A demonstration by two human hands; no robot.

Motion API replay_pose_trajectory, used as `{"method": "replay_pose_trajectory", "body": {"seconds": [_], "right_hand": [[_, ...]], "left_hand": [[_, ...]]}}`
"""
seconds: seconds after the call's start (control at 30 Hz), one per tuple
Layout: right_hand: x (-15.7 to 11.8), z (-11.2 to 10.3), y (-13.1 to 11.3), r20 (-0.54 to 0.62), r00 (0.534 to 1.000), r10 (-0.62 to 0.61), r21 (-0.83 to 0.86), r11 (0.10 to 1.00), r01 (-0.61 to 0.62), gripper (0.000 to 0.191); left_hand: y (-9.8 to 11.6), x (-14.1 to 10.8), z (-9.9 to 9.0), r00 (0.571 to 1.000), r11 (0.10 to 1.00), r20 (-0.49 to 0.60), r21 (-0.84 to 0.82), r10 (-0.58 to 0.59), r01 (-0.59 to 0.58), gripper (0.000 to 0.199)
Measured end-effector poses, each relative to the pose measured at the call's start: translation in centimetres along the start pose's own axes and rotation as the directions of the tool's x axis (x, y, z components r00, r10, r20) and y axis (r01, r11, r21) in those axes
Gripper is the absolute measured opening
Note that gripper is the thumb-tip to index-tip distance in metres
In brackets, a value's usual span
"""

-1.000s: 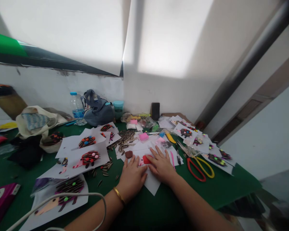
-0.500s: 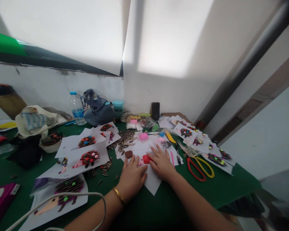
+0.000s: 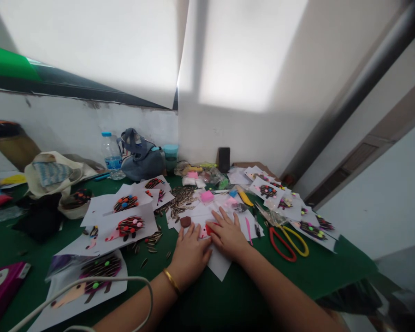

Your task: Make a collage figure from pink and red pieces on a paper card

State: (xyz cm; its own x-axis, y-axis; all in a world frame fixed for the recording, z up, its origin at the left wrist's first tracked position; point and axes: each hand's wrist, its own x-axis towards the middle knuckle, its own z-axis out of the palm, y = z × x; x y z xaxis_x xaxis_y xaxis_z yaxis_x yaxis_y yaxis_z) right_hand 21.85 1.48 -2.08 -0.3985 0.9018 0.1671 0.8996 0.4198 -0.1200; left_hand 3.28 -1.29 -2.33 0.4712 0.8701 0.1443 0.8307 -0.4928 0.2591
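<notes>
A white paper [image 3: 221, 265] lies in front of me with a red clay patch [image 3: 208, 229] and a small pink clay piece [image 3: 203, 232] on it. My right hand [image 3: 230, 234] lies flat with fingers apart, partly covering the red clay. To its left, my left hand [image 3: 191, 251] rests on the paper's edge, fingers stretched out beside the pink clay. A brown clay lump [image 3: 186, 222] sits just beyond my left fingertips. The contact under my right fingers is hidden.
Sunflower seeds [image 3: 183, 198] are heaped behind the paper. Red and yellow scissors [image 3: 282, 226] and a black pen [image 3: 257, 226] lie on the right. Hedgehog pictures [image 3: 129, 226] spread on both sides. A white cable [image 3: 124, 278] arches at the lower left.
My right hand has shifted slightly left, covering more of the red clay. My left hand stays nearly in place.
</notes>
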Motion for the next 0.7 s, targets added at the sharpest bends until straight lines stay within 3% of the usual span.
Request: {"method": "replay_pose_trajectory", "body": {"seconds": [0.17, 0.33, 0.53, 0.7], "right_hand": [[0.1, -0.1, -0.2, -0.068, 0.997, -0.030, -0.046, 0.999, 0.027, 0.041], [0.2, 0.3, -0.1, -0.041, 0.997, -0.061, -0.028, 0.998, 0.060, 0.038], [-0.8, 0.0, 1.0, -0.069, 0.998, -0.013, 0.037, 0.999, 0.015, 0.042], [-2.1, 0.1, 1.4, -0.075, 0.993, -0.095, 0.035, 0.995, 0.098, 0.042]], "left_hand": [[0.0, -0.1, 0.0, 1.000, 1.000, -0.010, 0.009, 0.007, -0.007, 0.031], [0.1, -0.1, -0.1, 1.000, 1.000, -0.005, 0.013, -0.002, 0.002, 0.031], [0.1, -0.1, -0.3, 1.000, 1.000, 0.004, 0.010, 0.006, -0.006, 0.033], [0.1, 0.0, -0.3, 1.000, 1.000, 0.002, 0.010, 0.001, -0.001, 0.033]]}}
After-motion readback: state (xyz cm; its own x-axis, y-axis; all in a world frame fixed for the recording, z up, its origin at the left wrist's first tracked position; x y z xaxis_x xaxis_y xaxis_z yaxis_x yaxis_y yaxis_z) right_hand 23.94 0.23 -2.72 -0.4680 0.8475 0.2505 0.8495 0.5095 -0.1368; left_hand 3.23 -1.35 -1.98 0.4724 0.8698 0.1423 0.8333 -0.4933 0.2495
